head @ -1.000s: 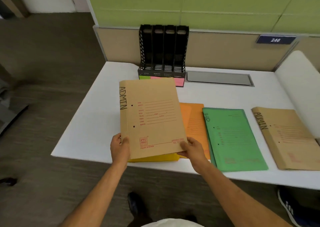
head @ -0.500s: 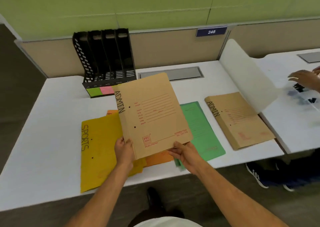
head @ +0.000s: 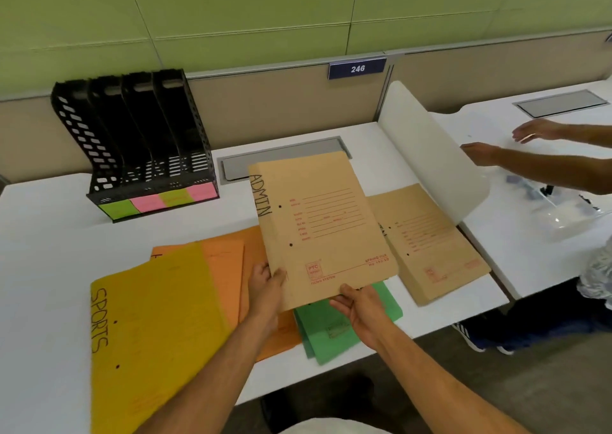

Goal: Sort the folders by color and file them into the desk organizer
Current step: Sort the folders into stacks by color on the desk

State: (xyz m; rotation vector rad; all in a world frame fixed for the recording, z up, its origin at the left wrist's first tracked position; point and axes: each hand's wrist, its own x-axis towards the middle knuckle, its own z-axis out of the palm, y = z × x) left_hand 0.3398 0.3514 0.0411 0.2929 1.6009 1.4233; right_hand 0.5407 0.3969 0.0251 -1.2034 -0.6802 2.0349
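Both hands grip the brown ADMIN folder [head: 323, 228] by its near edge: our left hand [head: 265, 288] pinches the lower left corner, and our right hand [head: 359, 304] closes on the bottom edge with its fingers underneath. We hold the folder tilted up off the white surface [head: 46, 255], its spine to the left and its printed face toward us.

Nearest to us, at 8 o'clock from the held folder, we see the yellow SPORTS folder [head: 152, 331] lying flat, its near end past the surface's front edge. It overlaps the orange folders [head: 228, 264], which lie just beyond it and run under our left forearm. At 6 o'clock, beneath our right hand, the green folders [head: 328, 334] lie flat and poke out over the front edge. At 3 o'clock a second brown folder [head: 433, 241] rests flat, partly covered by the one we hold.

Farther off, at 10 o'clock, we see the black desk organizer [head: 132, 142] standing upright against the partition, all four slots bare of folders, with green and pink labels across its base. At 12 o'clock a grey cable hatch [head: 281, 158] sits flush in the surface. At 2 o'clock a white divider [head: 430, 149] stands upright, and beyond it another person's hands [head: 510, 142] reach over the neighbouring desk [head: 530, 255].
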